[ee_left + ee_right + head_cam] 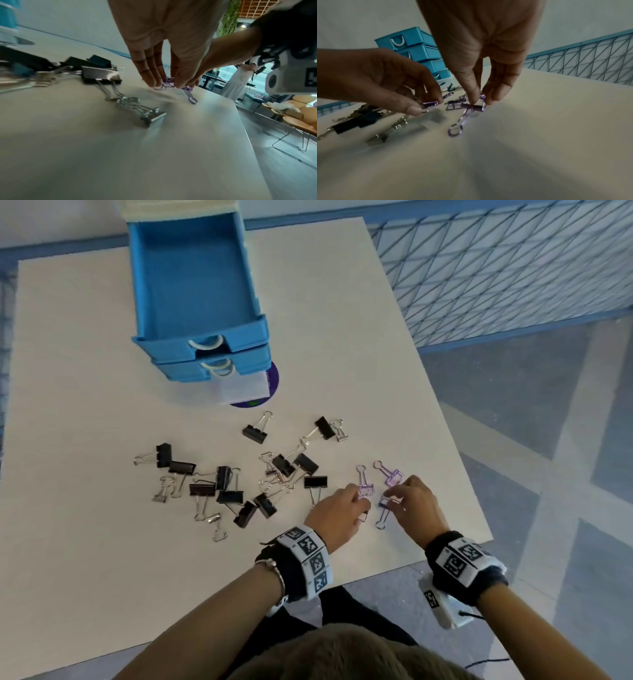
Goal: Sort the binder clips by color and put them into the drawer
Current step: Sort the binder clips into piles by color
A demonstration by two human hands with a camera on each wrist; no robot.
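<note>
The blue drawer unit [202, 361] stands at the back of the white table [85, 542] with its top drawer [147, 285] pulled out and nothing in it. Black clips [229, 496], silver clips [162, 489] and purple clips lie scattered in front of it. My left hand [363, 504] [426, 106] pinches a purple clip [429, 105] just above the table. My right hand [390, 498] [481, 102] pinches another purple clip [383, 510] [471, 109] whose handles rest on the table. Two more purple clips [365, 487] [394, 477] lie just beyond the fingers.
A purple disc with a white card [245, 390] lies in front of the drawer unit. The table's right edge [479, 508] is close to my right hand. A blue wire fence [496, 268] runs behind. A silver clip [145, 112] lies near my left wrist.
</note>
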